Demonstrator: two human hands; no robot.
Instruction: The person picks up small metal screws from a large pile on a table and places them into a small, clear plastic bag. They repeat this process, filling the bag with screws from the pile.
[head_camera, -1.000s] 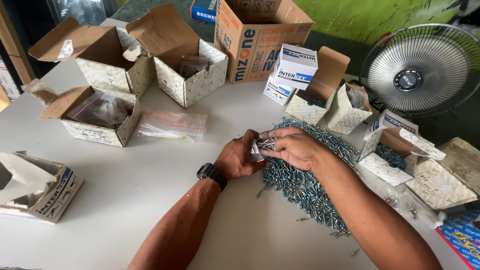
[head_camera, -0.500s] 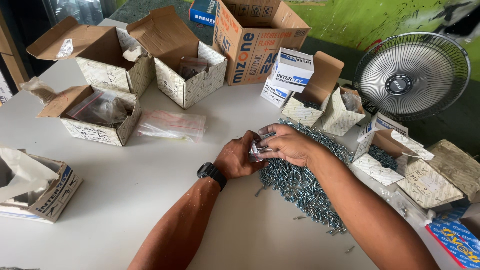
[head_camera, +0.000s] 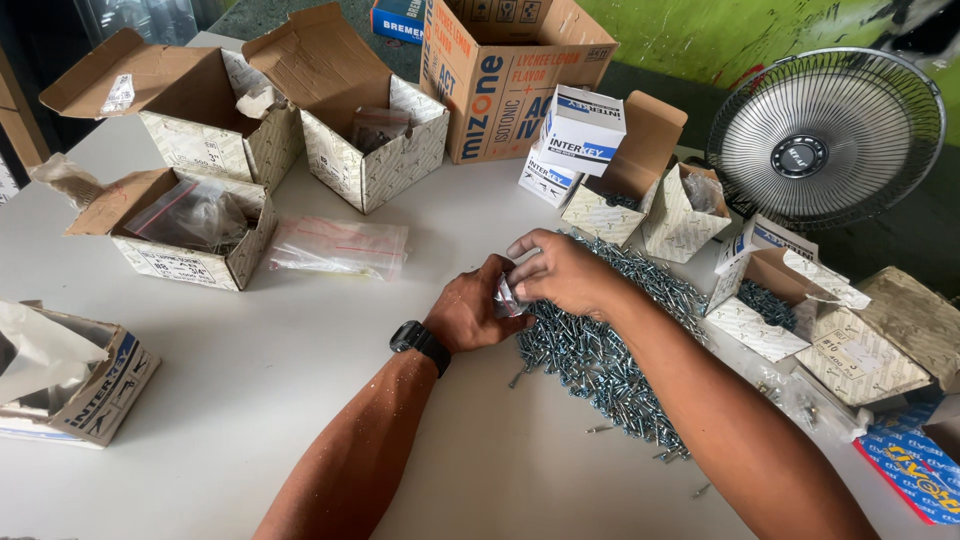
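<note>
Screws (head_camera: 600, 350) lie heaped on the white table (head_camera: 250, 380) under my wrists. My left hand (head_camera: 470, 315) pinches a small clear bag (head_camera: 505, 297) shut-fisted; my right hand (head_camera: 560, 272), curled on the bag's top as it was a second ago, has barely shifted, so filling goes on.
</note>
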